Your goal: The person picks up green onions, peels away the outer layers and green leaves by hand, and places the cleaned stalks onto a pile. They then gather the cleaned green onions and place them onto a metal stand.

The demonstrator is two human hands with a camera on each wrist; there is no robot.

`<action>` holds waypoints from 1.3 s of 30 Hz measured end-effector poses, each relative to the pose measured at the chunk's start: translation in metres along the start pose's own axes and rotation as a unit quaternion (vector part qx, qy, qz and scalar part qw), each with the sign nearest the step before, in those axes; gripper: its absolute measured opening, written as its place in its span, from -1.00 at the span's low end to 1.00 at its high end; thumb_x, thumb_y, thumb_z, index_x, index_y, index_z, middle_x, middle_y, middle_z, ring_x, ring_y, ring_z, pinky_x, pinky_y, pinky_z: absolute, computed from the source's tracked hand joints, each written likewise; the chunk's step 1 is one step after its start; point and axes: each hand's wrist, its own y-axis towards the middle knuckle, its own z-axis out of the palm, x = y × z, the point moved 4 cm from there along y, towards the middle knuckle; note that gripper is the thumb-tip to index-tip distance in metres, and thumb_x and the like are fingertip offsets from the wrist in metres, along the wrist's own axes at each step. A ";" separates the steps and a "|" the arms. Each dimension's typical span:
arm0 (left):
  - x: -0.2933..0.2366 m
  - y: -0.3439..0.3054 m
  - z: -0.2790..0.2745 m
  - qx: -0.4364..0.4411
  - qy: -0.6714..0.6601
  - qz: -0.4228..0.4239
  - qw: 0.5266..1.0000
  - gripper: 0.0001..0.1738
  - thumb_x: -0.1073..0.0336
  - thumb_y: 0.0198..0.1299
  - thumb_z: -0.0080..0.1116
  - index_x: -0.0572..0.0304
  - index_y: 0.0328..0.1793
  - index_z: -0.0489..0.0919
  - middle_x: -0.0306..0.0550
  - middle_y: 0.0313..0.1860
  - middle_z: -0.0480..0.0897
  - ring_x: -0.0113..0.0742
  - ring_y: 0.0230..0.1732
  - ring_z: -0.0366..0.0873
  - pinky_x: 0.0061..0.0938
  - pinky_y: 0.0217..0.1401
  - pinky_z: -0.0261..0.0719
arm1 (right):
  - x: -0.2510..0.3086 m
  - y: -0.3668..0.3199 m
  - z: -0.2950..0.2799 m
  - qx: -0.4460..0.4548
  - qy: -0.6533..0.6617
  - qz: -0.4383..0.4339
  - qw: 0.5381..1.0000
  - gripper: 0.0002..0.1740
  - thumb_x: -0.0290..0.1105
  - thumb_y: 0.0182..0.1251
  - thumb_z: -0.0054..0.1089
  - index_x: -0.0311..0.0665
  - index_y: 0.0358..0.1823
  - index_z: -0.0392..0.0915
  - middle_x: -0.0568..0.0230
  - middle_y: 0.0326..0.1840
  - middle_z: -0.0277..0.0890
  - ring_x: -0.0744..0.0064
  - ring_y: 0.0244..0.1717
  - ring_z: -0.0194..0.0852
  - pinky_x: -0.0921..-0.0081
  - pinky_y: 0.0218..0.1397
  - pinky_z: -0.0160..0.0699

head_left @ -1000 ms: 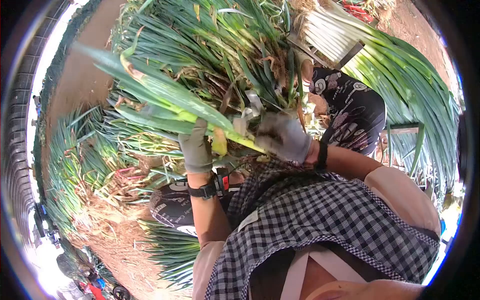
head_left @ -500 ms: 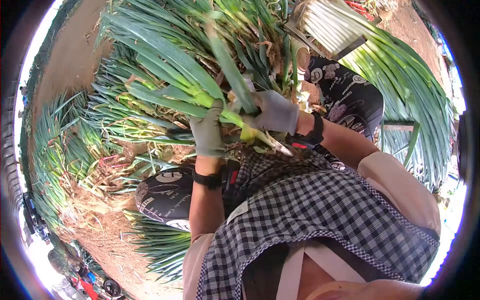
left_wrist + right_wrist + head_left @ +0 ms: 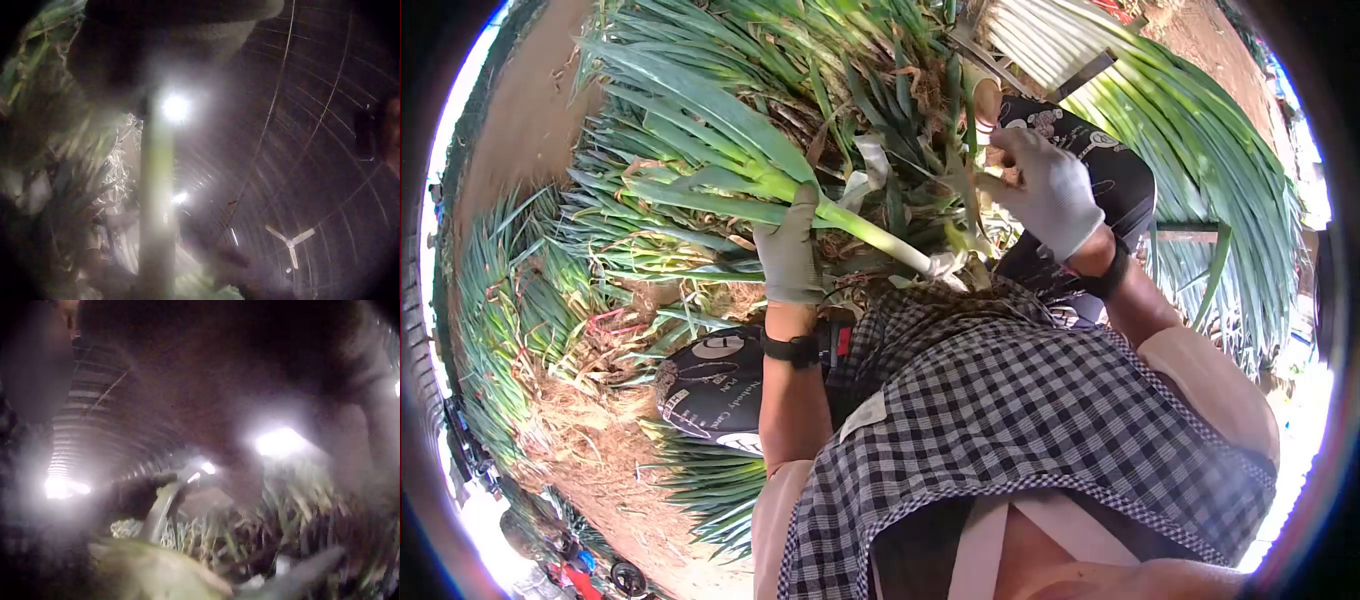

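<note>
Curled round one green onion (image 3: pixel 870 232), the left grip (image 3: pixel 792 250) is closed at the place where the leaves (image 3: pixel 740 118) fan out, with the thumb laid over the stem. By the right grip (image 3: pixel 1050 190), nothing can be seen to be held: the fingers are parted and slightly bent, well apart from the stem, beside some loose strips of leaf (image 3: pixel 963 240). In the right wrist view the foreground is too blurred for any contact to be told

The onion is held at a slant above the lap. From the left grip, its leaves are spread up and away to the left, while its pale shank is left bare towards the right, down to the root end (image 3: pixel 945 264), just above the checked apron (image 3: pixel 1000 400)

The step in hand is judged to be the stripping of outer leaves, with the shank looking largely cleaned. For the next move, the stem would need to be kept steady by the left grip while any ragged leaf is pinched and peeled by the right; if nothing more is to be peeled, the onion could be laid with the bundled white-stemmed onions (image 3: pixel 1040 42) beyond the patterned knee (image 3: pixel 1100 150)
</note>
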 end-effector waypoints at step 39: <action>-0.041 0.011 -0.060 -0.259 0.371 0.220 0.864 -0.64 0.19 0.20 0.29 0.49 -0.25 0.68 -0.07 -0.47 0.69 -0.47 -0.50 0.50 -0.49 -0.44 0.43 | 0.126 0.017 0.110 0.064 0.163 -0.193 0.966 -0.64 -0.26 0.18 0.23 -0.28 -0.06 0.45 0.05 -0.49 0.59 0.05 -0.42 0.64 0.15 -0.42 0.54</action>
